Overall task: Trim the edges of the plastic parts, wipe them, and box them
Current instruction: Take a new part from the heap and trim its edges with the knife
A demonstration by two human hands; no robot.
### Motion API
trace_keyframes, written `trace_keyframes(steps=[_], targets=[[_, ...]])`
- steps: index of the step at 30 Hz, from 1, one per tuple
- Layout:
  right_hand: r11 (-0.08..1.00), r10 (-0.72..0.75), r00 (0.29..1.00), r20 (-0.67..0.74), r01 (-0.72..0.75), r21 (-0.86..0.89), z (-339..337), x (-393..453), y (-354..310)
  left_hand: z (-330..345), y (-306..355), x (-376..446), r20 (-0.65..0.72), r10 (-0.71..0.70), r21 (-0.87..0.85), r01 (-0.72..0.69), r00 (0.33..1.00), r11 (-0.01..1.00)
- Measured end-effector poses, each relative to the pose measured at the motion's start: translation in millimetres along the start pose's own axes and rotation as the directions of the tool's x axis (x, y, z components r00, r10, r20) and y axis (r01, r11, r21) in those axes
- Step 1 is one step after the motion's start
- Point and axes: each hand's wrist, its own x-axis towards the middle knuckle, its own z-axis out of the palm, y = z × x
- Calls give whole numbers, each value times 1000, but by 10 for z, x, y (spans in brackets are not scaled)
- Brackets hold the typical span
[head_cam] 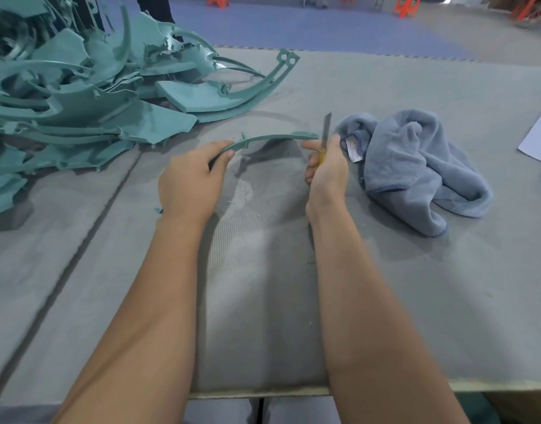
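Your left hand (192, 172) pinches one end of the curved plastic strip (274, 138), raised above the desk (263, 286). Your right hand (326, 160) grips the yellow-handled knife (325, 133), blade upright against the strip's far end. The strip is supported at one end only, so it will likely flex. The blade may then skip toward your fingers or gouge the edge. The cloth (410, 166) lies just beside your right hand.

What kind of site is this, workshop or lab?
Likely a factory finishing floor: a heap of untrimmed teal plastic parts on a padded grey worktable, the right hand holding a utility knife against one curved part, and a wiping cloth nearby.
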Motion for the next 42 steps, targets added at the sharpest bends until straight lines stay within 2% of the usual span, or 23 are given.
trace_keyframes(steps=[2, 5, 13, 15, 20, 22, 25, 27, 29, 31, 34, 39, 42], targets=[[999, -31, 999, -44, 30, -28, 2, 4, 9, 43, 38, -15, -34, 37, 35, -35, 999, 999], [995, -86, 996, -31, 84, -60, -25, -2, 33, 83, 71, -30, -25, 27, 57, -26, 999, 998], [996, -78, 996, -44, 76, -39, -50, 32, 37, 101, 57, -34, -41, 13, 60, -10, 999, 998], [995, -73, 997, -4, 73, -61, -33, 27, 41, 110, 50, -27, -32, 16, 69, -13, 999, 998], [986, -52, 968, 247, 89, -142, 140, -105, 112, 143, 84, -35, 4, 21, 77, -21, 1000, 997], [990, -66, 974, 215, 92, -110, 143, -122, 101, 134, 90, -35, -9, 14, 75, -13, 1000, 997], [999, -43, 997, 63, 43, 2, 48, -74, 27, 118, 96, -40, -4, 17, 68, -17, 1000, 998], [999, -32, 998, 48, 33, -7, 22, -69, 12, 115, 92, -38, -11, 13, 58, -12, 1000, 998], [992, -69, 992, 109, 80, -100, 65, -111, 35, 119, 98, -35, -8, 15, 61, -14, 1000, 998], [972, -97, 967, 236, 144, -188, 159, -193, 77, 127, 109, -31, 7, 19, 73, -20, 1000, 997], [952, -102, 920, 378, 200, -230, 277, -285, 130, 131, 112, -23, 7, 3, 69, -3, 1000, 998], [964, -135, 979, 154, 166, -209, 169, -140, 106, 123, 112, -35, 19, 6, 62, -7, 1000, 998], [954, -157, 962, 223, 206, -219, 185, -169, 149, 129, 110, -28, 27, 1, 62, -3, 1000, 998]])
